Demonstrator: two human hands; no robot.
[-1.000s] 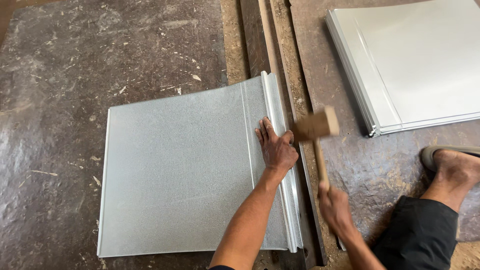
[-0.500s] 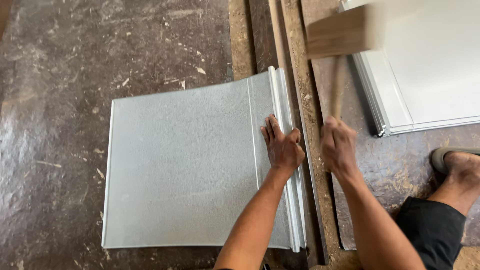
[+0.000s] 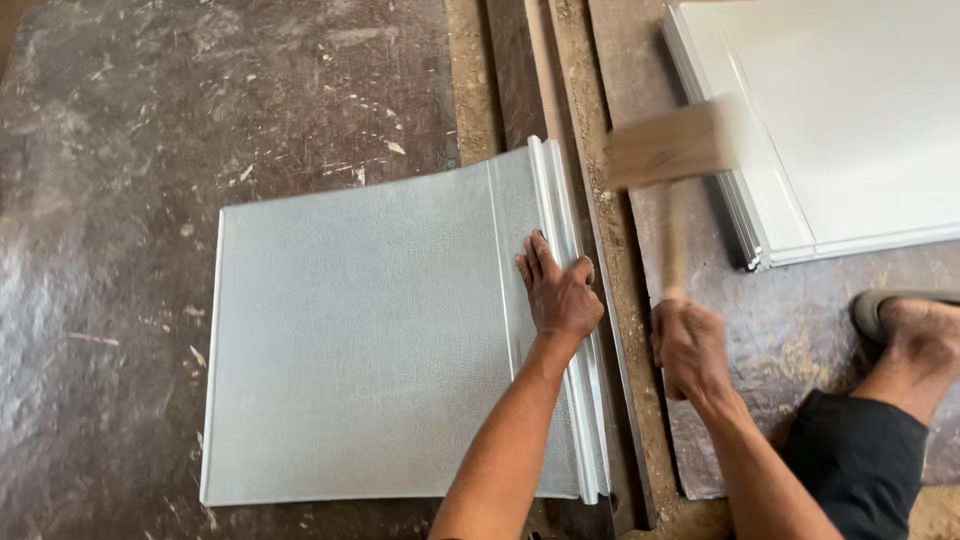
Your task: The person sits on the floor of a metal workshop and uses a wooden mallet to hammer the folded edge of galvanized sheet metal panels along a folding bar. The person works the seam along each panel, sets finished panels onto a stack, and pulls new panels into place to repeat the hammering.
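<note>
Hands at work on a grey, lightly textured sheet-metal panel (image 3: 370,340) lying flat on a dark, stained and scuffed floor (image 3: 150,150). Left hand (image 3: 555,295) rests palm-down on the panel close to its right edge, fingers together and extended, pressing on the sheet rather than gripping it; the thumb reaches toward the folded, ridged seam (image 3: 575,330) that runs the full length of that edge. Right hand (image 3: 690,345), just beyond the panel's right edge, is closed around the lower end of the handle of a wooden mallet (image 3: 668,150). The mallet's pale block-shaped head is blurred and sits above and to the right of the panel's upper right corner, clear of the seam. A long, worn wooden plank (image 3: 600,300) lies directly alongside the panel's seamed edge, parallel to it. Farther to the right of the panel, well apart from it, lies a stack of flat white metal sheets (image 3: 850,130). Below that stack, at the far right relative to the panel, a bare foot (image 3: 920,340) and a knee in dark cloth are visible.
</note>
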